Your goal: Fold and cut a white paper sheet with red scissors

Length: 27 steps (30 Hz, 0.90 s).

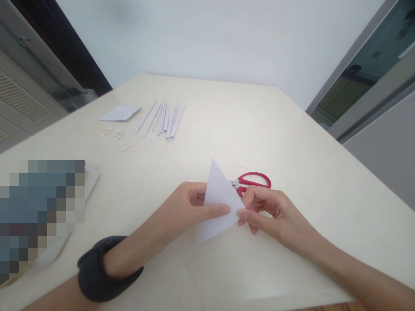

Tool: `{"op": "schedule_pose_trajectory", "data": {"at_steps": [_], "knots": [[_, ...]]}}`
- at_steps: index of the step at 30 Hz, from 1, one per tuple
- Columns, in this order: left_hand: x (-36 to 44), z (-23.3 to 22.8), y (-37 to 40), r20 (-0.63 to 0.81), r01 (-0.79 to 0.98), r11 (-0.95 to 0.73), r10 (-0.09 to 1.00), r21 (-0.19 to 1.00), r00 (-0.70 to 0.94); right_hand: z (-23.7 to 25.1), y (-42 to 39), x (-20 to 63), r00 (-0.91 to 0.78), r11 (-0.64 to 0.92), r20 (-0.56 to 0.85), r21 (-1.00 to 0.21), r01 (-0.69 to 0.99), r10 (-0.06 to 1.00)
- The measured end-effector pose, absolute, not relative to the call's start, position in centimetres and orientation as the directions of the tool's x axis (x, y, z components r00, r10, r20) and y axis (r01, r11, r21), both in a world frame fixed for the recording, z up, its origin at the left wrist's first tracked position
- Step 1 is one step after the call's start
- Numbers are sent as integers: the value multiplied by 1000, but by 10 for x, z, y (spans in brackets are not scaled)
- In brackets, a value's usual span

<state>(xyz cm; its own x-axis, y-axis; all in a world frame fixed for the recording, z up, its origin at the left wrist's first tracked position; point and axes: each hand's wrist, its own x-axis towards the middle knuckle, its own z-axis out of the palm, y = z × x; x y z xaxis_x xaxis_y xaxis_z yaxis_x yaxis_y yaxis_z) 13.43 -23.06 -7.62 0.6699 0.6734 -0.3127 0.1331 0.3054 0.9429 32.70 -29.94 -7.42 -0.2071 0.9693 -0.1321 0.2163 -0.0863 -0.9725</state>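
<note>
A folded white paper triangle (219,196) is held just above the cream table (292,142), near its front edge. My left hand (191,205) pinches the paper's left side, thumb laid along the lower fold. My right hand (270,214) pinches the paper's right corner with thumb and fingers. Red-handled scissors (254,180) lie on the table right behind my right hand, partly hidden by the paper. A dark band (97,270) wraps my left wrist.
Several rolled or folded white paper strips (164,119) lie at the far left, beside a flat white paper piece (119,113) and small paper scraps (113,134). A blurred-out object (42,211) sits at the left edge. A wall stands behind the table.
</note>
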Motion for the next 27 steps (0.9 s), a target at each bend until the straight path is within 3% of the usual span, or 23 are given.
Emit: {"op": "schedule_pose_trajectory", "data": {"at_steps": [6, 10, 17, 27], "knots": [[135, -70, -231, -334, 177, 289, 711, 941, 618, -71, -299, 327, -199, -78, -138, -956, 282, 970], [133, -74, -233, -332, 216, 254, 660, 943, 674, -70, -300, 326, -232, 14, -87, -916, 401, 969], [136, -78, -233, -214, 245, 37, 622, 969, 753, -72, -301, 324, -293, 58, -103, -867, 494, 951], [127, -69, -222, -301, 251, 175, 694, 952, 654, -73, -305, 326, -406, 135, -134, -812, 567, 904]]}}
